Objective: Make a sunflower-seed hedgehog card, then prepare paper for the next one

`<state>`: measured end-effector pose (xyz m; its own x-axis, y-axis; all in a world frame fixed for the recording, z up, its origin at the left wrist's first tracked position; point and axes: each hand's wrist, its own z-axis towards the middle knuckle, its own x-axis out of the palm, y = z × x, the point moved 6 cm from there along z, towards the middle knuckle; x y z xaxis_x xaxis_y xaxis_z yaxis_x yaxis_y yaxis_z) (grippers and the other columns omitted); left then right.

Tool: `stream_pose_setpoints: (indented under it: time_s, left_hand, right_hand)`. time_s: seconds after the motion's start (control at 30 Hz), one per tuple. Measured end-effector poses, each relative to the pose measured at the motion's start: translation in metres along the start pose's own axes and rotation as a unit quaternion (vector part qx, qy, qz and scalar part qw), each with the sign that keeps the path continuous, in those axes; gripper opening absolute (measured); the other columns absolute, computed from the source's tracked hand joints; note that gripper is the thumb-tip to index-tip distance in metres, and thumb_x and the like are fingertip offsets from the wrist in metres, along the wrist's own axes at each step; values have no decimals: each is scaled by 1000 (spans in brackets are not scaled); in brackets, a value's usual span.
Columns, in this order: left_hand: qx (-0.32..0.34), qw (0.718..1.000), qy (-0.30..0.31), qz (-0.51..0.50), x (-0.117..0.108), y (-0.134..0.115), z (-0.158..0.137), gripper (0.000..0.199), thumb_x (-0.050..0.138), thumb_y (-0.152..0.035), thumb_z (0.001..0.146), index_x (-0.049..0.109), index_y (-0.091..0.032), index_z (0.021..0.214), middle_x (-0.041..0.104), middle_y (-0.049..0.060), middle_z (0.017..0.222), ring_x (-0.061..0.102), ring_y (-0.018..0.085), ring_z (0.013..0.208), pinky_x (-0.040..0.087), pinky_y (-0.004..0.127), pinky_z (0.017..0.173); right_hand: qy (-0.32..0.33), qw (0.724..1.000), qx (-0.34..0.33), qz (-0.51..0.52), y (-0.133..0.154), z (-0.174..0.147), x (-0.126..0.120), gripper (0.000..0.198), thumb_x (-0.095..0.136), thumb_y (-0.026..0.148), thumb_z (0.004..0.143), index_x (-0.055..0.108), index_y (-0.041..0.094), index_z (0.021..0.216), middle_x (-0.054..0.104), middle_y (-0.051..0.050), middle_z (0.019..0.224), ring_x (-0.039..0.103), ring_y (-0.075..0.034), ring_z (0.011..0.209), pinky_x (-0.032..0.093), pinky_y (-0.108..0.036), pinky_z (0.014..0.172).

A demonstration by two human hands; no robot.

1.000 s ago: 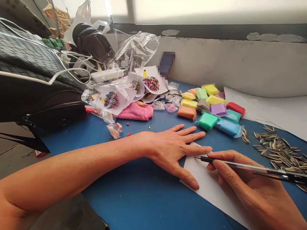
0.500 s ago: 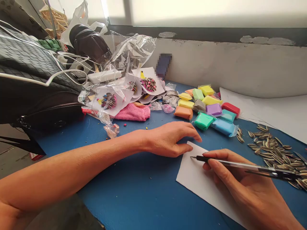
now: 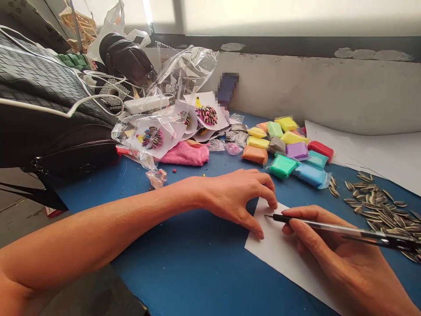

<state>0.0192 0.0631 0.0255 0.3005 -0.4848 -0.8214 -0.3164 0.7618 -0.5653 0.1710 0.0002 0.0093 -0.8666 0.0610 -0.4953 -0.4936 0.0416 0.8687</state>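
A white sheet of paper (image 3: 279, 259) lies on the blue tabletop (image 3: 190, 272). My left hand (image 3: 240, 197) rests at its far left corner, thumb and fingers spread apart, fingertips on or just over the paper. Nothing is between them. My right hand (image 3: 332, 250) grips a pen (image 3: 322, 226) with a clear barrel and black grip. Its tip points left, at or just above the paper close to my left fingers. No marks can be made out on the visible part of the sheet.
Several wrapped clay blocks (image 3: 284, 166) lie beyond the paper. Sunflower seeds (image 3: 381, 206) are heaped at right, near larger white sheets (image 3: 371, 149). At left are a pink cloth (image 3: 186, 153), seed-decorated pictures (image 3: 207, 115) with plastic wrap, and a black bag (image 3: 55, 114).
My left thumb has moved down and away from the fingers, so the hand is spread wider over the paper's corner. The right hand keeps its hold on the pen, nearly unmoved.
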Motion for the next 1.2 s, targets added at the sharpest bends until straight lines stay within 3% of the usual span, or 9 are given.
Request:
stream_pose_setpoints:
  time_s: [0.2, 0.57, 0.73, 0.87, 1.2]
  left_hand:
    - [-4, 1000, 8, 1, 1, -2, 0, 42, 79, -36, 77, 67, -19, 113, 56, 7, 125, 53, 23, 116, 41, 34, 102]
    - [-8, 1000, 12, 2, 2, -1, -1, 43, 78, -39, 78, 65, -20, 115, 54, 7, 128, 52, 24, 116, 41, 33, 101]
    - [-1, 1000, 9, 7, 2, 0, -2, 48, 78, -43, 77, 65, -19, 117, 54, 7, 128, 51, 25, 117, 41, 34, 102]
    - [-3, 1000, 12, 5, 2, 0, -2, 48, 77, -43, 79, 65, -18, 118, 53, 8, 128, 51, 24, 117, 40, 35, 103]
    - [2, 1000, 9, 6, 3, -1, -1, 45, 77, -41, 79, 65, -19, 116, 53, 7, 128, 51, 24, 118, 40, 34, 103]
  right_hand:
    - [-8, 999, -6, -36, 4, 0, -2, 23, 65, 51, 82, 73, 29, 87, 72, 3, 63, 66, -17, 53, 55, -25, 51]
    - [-10, 1000, 2, -12, -1, 2, -3, 25, 66, 52, 80, 73, 29, 86, 72, 2, 65, 65, -17, 54, 52, -25, 50]
    - [-71, 997, 2, -10, 0, 2, -15, 24, 65, 54, 81, 71, 30, 80, 67, 4, 61, 55, -13, 50, 47, -25, 50]
    - [-93, 995, 4, -21, -1, 1, -20, 23, 63, 52, 82, 70, 31, 77, 67, 3, 64, 56, -14, 54, 47, -25, 52]
    - [-40, 999, -3, -9, -2, -2, -5, 19, 64, 48, 80, 74, 32, 83, 73, 4, 67, 65, -17, 57, 50, -25, 49]
